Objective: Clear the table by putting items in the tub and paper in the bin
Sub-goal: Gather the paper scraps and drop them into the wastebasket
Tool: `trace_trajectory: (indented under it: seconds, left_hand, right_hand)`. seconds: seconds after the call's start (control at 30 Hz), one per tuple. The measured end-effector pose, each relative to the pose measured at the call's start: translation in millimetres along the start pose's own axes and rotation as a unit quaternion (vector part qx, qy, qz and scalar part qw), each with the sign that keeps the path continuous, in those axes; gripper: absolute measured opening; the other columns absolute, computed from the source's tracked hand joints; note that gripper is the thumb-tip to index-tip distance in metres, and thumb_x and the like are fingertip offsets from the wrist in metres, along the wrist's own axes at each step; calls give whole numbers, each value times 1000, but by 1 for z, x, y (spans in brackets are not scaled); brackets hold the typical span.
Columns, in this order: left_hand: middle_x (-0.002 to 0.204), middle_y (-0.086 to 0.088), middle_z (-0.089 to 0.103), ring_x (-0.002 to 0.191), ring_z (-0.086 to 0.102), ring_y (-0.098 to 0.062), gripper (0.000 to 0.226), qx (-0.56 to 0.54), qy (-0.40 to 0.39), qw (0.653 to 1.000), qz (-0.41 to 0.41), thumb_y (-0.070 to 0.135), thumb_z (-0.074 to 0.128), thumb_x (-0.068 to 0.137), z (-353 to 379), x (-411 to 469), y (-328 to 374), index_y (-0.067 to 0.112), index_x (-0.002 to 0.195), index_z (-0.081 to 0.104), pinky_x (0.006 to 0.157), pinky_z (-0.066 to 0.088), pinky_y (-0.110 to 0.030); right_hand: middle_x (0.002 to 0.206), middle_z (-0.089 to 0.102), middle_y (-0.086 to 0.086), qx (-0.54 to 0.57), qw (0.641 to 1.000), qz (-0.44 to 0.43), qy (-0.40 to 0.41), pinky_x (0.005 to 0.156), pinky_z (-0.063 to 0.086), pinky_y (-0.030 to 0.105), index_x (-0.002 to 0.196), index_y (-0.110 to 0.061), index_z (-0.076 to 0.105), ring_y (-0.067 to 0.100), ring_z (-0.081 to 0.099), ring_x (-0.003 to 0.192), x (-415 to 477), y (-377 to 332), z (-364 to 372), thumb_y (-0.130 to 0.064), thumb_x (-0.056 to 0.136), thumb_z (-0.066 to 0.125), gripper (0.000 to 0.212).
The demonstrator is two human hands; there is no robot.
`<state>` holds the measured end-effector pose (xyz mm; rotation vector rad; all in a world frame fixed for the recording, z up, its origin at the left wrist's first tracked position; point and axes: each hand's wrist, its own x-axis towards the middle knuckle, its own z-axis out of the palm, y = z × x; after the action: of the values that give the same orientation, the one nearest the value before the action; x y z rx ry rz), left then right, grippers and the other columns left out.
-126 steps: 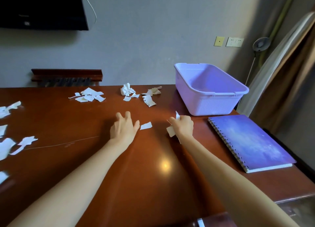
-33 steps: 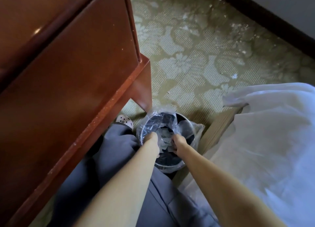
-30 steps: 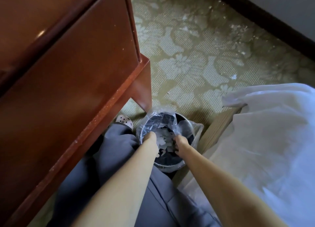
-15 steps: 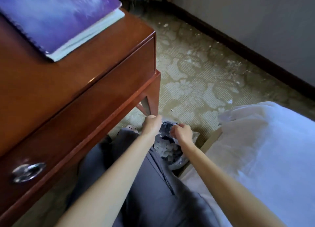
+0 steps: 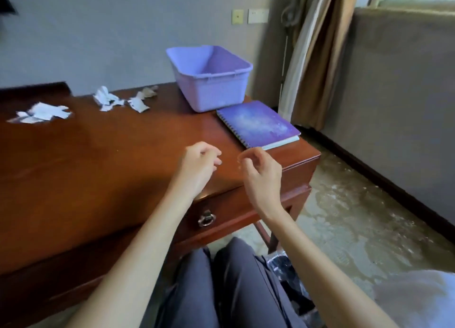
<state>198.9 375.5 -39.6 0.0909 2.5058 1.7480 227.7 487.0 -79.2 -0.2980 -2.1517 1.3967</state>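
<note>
Both grips hang over the near edge of the tabletop (image 5: 98,167), fingers loosely curled, nothing in either as far as I can see. The left grip (image 5: 197,165) and right grip (image 5: 261,177) are close together, not touching.

The torn paper scraps (image 5: 108,99) lie in a few little heaps far ahead and left of the left grip, well out of reach. The notebook (image 5: 258,124) lies just beyond the right grip, and the tub (image 5: 211,93) stands right behind it, looking empty from here. The bin (image 5: 283,263) is on the floor under the right forearm, mostly hidden by a knee.

My guess is empty grips mean a gap between loads. Plenty is left to clear. The scraps are light and scattered, so they'll need gathering in both grips. The notebook is an easy lift into the tub.
</note>
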Motion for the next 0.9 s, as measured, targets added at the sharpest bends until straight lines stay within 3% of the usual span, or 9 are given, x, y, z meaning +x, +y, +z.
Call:
trace_trajectory:
  seconds: [0.1,0.2,0.27,0.37,0.5,0.57,0.73,0.83,0.9]
  left_hand:
    - [83,3,64,97,62,-24,28,38,62,997,11,13,41,93,-54,5,-6,24,77,61,94,52,-41]
    - [105,-1,63,109,58,-22,24,97,110,989,8,14,42,95,-102,20,-14,20,100,64,97,49,-35]
    - [123,-3,59,117,53,-20,27,153,134,979,-12,16,41,97,-128,35,-17,17,116,60,94,44,-29]
    - [141,-5,47,129,46,-22,35,232,136,962,-53,19,41,98,-161,68,-26,17,132,48,100,42,-33]
    - [151,-7,33,138,35,-25,46,312,137,935,-97,19,41,99,-197,124,-46,16,144,33,107,38,-38]
    - [153,-8,29,141,31,-26,49,335,149,925,-103,19,41,99,-213,155,-57,17,147,28,109,36,-39]
    - [151,-10,29,140,30,-28,50,379,184,904,-74,19,39,99,-248,241,-79,16,148,27,110,34,-40]
    - [151,-11,28,141,24,-29,49,384,197,901,-49,19,37,99,-262,293,-85,16,147,29,110,32,-41]
    - [155,-10,20,145,15,-28,50,396,192,897,-45,20,36,99,-268,323,-88,18,148,27,112,28,-41]
  right_hand:
    - [95,70,5,-34,994,-44,-91,82,44,30,89,-10,68,21,63,90,11,-31,42,-8,84,52,18]
    - [117,61,7,-122,966,-99,-205,91,41,29,112,-12,62,22,57,108,28,-54,89,-13,88,49,28]
    - [130,51,8,-154,942,-115,-275,100,40,33,127,-12,53,24,51,120,39,-65,119,-17,90,48,37]
    - [147,35,10,-192,916,-102,-336,110,33,36,139,-12,38,27,35,135,61,-70,165,-23,91,48,50]
    - [158,12,11,-215,911,-88,-341,118,20,40,146,-13,25,27,11,146,105,-69,222,-34,91,51,65]
    - [159,9,11,-198,923,-66,-322,118,18,40,147,-14,24,26,8,147,133,-67,249,-36,91,49,65]
    - [155,24,12,-145,947,-31,-284,115,20,35,140,-16,41,22,14,146,213,-53,314,-33,92,45,52]
    - [142,41,14,-131,958,-41,-251,109,29,33,135,-11,48,26,33,136,257,-44,351,-29,91,45,48]
    - [141,43,13,-113,964,-33,-237,110,31,36,138,-11,45,26,38,133,282,-41,375,-31,91,46,51]
